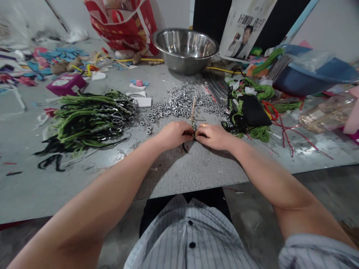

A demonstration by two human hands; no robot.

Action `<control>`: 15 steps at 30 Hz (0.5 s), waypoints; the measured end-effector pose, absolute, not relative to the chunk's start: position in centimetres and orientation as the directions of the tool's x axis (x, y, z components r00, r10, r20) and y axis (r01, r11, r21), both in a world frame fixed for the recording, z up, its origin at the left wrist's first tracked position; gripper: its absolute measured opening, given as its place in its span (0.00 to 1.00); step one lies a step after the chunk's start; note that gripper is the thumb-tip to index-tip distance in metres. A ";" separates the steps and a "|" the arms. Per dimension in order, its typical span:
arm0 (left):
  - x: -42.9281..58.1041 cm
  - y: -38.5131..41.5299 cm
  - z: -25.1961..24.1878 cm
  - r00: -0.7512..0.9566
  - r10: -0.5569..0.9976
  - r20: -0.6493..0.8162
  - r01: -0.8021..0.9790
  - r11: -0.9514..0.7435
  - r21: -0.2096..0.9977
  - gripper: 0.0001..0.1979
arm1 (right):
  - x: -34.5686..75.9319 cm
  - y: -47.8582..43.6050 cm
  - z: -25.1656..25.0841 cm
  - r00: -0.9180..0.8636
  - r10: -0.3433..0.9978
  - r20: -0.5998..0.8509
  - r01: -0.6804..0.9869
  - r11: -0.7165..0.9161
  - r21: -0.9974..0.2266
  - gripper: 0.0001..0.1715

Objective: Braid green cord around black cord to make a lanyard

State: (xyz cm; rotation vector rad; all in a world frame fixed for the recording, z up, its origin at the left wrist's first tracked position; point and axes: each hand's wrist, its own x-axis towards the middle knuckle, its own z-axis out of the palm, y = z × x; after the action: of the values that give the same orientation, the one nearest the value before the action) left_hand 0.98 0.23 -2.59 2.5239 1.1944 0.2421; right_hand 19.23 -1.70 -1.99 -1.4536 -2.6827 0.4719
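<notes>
Near the table's front edge, my left hand [176, 133] and my right hand [212, 136] meet with fingers pinched on a small green and black cord [193, 125]. A thin wooden stick [193, 107] rises just beyond my fingertips, and a dark cord end hangs below my left hand. The fingers hide most of the cord. Directly behind is a spread pile of small silver nut-like metal rings [182, 100]. To the left lies a heap of green and black cords with metal pieces [92, 116].
A steel bowl [186, 61] stands behind the rings, beside a red bag [123, 33]. On the right are green cord bundles [262, 91], a black block [255, 111], red cords [293, 130] and a blue basin [308, 80]. A purple box [66, 84] sits at left.
</notes>
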 end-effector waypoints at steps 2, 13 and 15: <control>1.1 0.1 -2.6 0.623 0.782 0.006 0.730 -0.583 0.357 0.09 | 19.1 -1.8 -1.9 -0.555 0.824 -0.116 0.816 0.513 -0.265 0.14; 1.1 -0.1 -2.6 0.606 0.795 -0.012 0.748 -0.565 0.347 0.09 | 18.9 -2.3 -1.7 -0.508 0.857 -0.090 0.848 0.478 -0.230 0.09; 1.1 -0.2 -2.5 0.609 0.793 -0.014 0.749 -0.569 0.340 0.10 | 19.2 -2.1 -1.7 -0.495 0.864 -0.089 0.848 0.458 -0.265 0.10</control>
State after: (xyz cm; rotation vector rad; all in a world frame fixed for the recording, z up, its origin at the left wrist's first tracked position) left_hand 1.14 -0.16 -2.53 2.5255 1.2489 0.2014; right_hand 19.15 -2.11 -1.74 -1.5478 -2.6327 0.4262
